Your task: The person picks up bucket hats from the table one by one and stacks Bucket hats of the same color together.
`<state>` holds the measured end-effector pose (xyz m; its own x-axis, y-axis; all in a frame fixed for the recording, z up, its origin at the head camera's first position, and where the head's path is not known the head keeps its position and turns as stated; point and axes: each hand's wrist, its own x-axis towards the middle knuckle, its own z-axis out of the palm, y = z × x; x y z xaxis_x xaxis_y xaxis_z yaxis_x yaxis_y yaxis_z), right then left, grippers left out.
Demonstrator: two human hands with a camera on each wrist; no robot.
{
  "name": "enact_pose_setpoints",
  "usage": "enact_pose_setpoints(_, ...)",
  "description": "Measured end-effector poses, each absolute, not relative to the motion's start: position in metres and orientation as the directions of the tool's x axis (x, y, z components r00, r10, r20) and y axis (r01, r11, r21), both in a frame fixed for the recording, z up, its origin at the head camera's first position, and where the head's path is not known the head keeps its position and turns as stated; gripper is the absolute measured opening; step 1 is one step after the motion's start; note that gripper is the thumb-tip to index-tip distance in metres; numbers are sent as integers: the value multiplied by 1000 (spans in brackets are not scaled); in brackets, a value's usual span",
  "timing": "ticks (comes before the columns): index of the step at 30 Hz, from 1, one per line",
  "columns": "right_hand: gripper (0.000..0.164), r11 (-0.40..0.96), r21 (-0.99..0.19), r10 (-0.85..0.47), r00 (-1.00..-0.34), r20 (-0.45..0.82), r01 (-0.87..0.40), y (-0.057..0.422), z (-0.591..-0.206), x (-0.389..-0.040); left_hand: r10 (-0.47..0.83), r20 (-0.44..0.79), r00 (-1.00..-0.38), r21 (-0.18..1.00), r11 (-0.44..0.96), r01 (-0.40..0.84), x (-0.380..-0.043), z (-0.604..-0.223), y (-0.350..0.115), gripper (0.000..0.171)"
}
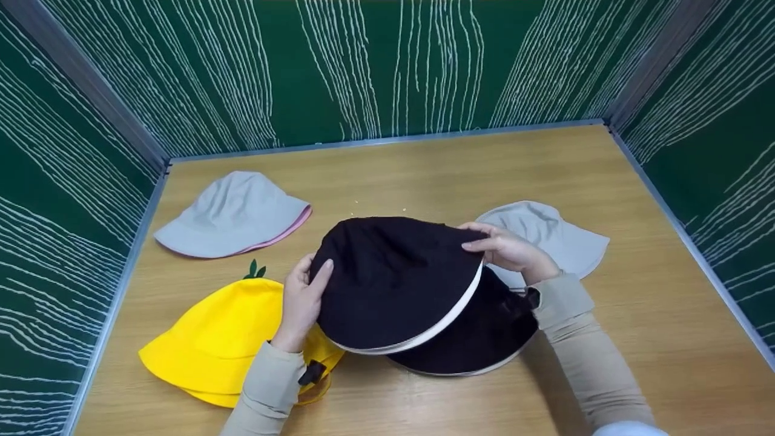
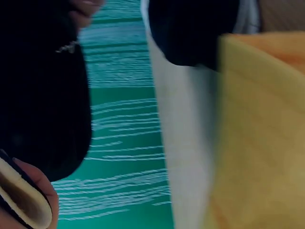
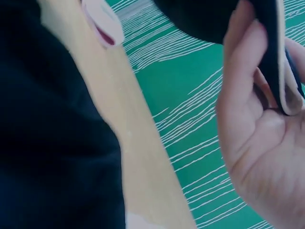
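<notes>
A black bucket hat with a white brim edge is held up off the table, its crown towards the back. My left hand grips its left side, the thumb lying on the black cloth. At the hat's right side my right hand pinches the brim between thumb and fingers; the right wrist view shows the folded pale-lined edge inside that hand. Below and partly hidden lies a second black hat with a pale rim. Close by my left forearm sits a yellow hat with green leaves on top and a dark toggle.
On the wooden table, a grey hat with a pink underside lies at the back left. Another grey hat lies behind my right wrist. Green panels with white wavy lines wall the back and both sides.
</notes>
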<state>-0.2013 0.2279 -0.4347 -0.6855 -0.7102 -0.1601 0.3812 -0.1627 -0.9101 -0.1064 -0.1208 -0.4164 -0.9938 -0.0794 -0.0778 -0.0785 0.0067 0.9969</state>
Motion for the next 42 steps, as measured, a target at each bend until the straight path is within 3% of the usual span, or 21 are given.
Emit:
enact_pose_setpoints(3, 19, -19, -929, -662, -701, -266, 370, 223, -442, -200, -63, -54, -997, 998, -44, -51, -101, -407, -118, 29)
enact_pose_setpoints(6, 16, 102, -953, -607, -742, -286, 284, 214, -448, -198, -42, -26, -999, 995, -94, -22, -96, -399, -114, 25)
enact_pose_setpoints(12, 45, 254, -966, -548, -816, -187, 50, 183, -450, -194, 29, 44, -999, 992, -117, 40, -92, -395, -110, 18)
enact_pose_setpoints(17, 50, 330, -943, -640, -746, -184, -51, 157, -447, -192, 61, 153, -986, 984, -106, 146, -89, -394, -106, 21)
enact_pose_setpoints(23, 33, 395, -913, -699, -677, -229, -98, 152, -444, -189, 125, 245, -961, 968, -86, 235, -88, -390, -105, 28)
enact_pose_setpoints(27, 23, 384, -917, -707, -673, -215, -111, 161, -443, -186, 131, 167, -977, 985, -58, 161, -90, -389, -108, 26)
enact_pose_setpoints(34, 17, 392, -909, -666, -725, -173, -143, 189, -440, -182, 214, -26, -976, 988, 154, 7, -99, -396, -113, 28)
enact_pose_setpoints(39, 15, 458, -870, -613, -773, -163, -181, 211, -435, -179, 373, -184, -909, 963, 252, -91, -105, -405, -118, 54)
enact_pose_setpoints(42, 17, 500, -847, -580, -795, -176, -178, 223, -433, -177, 447, -226, -866, 940, 333, -73, -106, -411, -119, 64)
